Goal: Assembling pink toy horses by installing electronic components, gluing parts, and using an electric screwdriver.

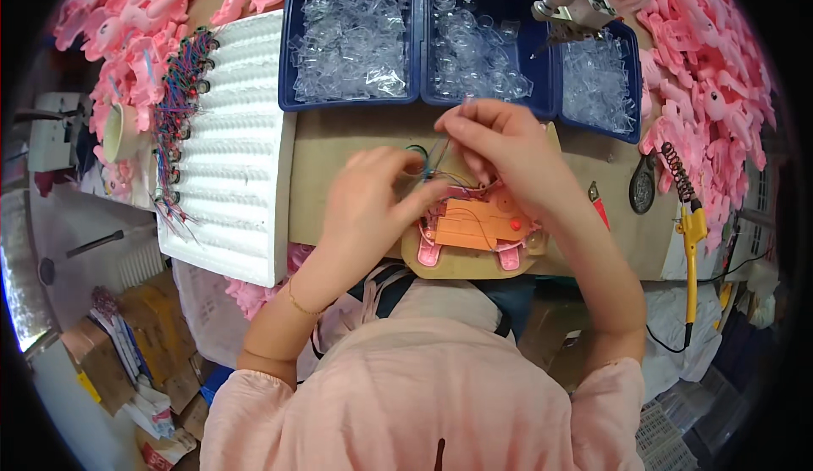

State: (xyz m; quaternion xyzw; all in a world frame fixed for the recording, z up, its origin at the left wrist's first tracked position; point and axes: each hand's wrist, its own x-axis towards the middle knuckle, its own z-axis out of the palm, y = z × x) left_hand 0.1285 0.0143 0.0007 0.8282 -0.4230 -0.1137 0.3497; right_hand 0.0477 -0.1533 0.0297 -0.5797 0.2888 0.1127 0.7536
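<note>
In front of me lies a pink and orange plastic toy assembly with thin wires running across its far side. My left hand is at its far left corner, thumb and fingers closed round thin wires, with a dark green wire loop standing up by the fingertips. Just above the far edge of the assembly, my right hand is pinched, its fingertips at the upper end of thin strands. Exactly what sits between the right fingertips is too small to make out.
Dark blue bins of clear plastic parts stand at the back. To the left is a white ridged foam tray with wired small parts. Pink plastic parts pile up at both sides. A yellow soldering iron rests at the right.
</note>
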